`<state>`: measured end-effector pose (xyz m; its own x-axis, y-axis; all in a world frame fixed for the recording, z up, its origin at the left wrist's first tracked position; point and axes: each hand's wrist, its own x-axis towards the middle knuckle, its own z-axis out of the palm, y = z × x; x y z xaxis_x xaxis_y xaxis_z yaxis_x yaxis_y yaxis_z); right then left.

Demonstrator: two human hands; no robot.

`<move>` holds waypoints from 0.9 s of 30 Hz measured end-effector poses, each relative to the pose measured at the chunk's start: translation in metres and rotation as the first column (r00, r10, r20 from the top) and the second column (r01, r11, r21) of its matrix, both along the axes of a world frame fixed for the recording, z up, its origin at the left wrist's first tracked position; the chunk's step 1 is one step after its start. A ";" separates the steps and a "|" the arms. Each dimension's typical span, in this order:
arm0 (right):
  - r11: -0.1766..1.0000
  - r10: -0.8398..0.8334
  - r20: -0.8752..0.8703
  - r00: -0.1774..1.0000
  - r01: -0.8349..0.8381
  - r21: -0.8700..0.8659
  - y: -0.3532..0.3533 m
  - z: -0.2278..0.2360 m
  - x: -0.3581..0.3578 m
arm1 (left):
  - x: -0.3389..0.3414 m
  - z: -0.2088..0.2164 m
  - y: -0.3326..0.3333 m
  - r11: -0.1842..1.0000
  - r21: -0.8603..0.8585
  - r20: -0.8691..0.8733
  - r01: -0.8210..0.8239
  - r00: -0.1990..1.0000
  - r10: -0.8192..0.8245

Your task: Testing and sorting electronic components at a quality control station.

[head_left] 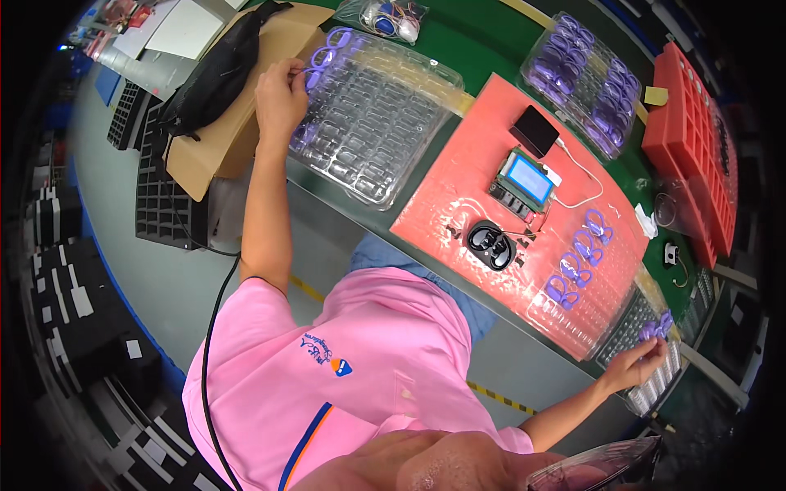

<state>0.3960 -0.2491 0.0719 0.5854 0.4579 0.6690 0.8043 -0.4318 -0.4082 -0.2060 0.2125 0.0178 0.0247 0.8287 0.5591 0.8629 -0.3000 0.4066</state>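
Note:
At the far left of the bench, my left hand [281,102] is closed in a pinch at the edge of a clear plastic tray [372,123]. Its fingertips are on a purple loop-shaped piece [313,78], and more such pieces stand along that side of the tray. Many of the tray's pockets show no purple. Out to the right, my right hand [632,365] pinches a small purple looped piece [655,327] above a tray of small pockets [626,327]. Between my hands, several purple looped pieces [580,255] lie in a row on a pink mat [446,176].
On the mat are a circuit board with a lit blue screen [528,178], a black box [535,131] on a white cable, and a black two-slot case [491,245]. Beyond stand a filled clear tray [581,82] and red compartment trays [692,147]. A cardboard box [237,90] is at left.

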 end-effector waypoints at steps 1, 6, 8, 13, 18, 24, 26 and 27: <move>0.999 0.046 -0.033 0.998 -0.046 -0.001 0.010 -0.004 -0.008 | -0.002 0.001 -0.004 1.000 0.000 -0.004 -0.010 1.000 0.010; 0.980 0.194 -0.142 0.971 -0.199 -0.017 0.041 -0.017 -0.055 | 0.004 0.002 -0.012 0.998 0.034 0.070 0.049 0.996 -0.051; 0.966 0.242 -0.267 0.933 -0.257 -0.021 0.045 -0.022 -0.085 | 0.020 0.003 -0.018 0.987 0.126 0.107 0.104 0.987 -0.118; 0.883 0.402 -0.373 0.836 -0.462 -0.086 0.107 -0.025 -0.169 | 0.068 0.034 -0.062 0.958 0.161 0.281 0.238 0.919 -0.276; 0.807 0.516 -0.470 0.716 -0.591 -0.013 0.141 -0.041 -0.215 | 0.129 0.041 -0.112 0.869 0.120 0.361 0.481 0.794 -0.489; 0.781 0.309 -0.671 0.674 -0.582 -0.225 0.136 -0.031 -0.227 | 0.177 0.023 -0.175 0.655 -0.025 0.457 0.755 0.592 -0.664; 0.788 0.329 -0.656 0.679 -0.580 -0.206 0.130 -0.031 -0.228 | 0.186 0.018 -0.193 0.596 -0.101 0.526 0.796 0.552 -0.647; 0.797 0.350 -0.635 0.689 -0.575 -0.185 0.128 -0.032 -0.229 | 0.190 0.015 -0.198 0.561 -0.134 0.560 0.817 0.530 -0.637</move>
<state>0.1674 -0.1212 0.0403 0.4347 0.8994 0.0457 0.6224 -0.2634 -0.7370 -0.0159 0.0148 0.0326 0.5623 0.7447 0.3595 0.1193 -0.5033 0.8559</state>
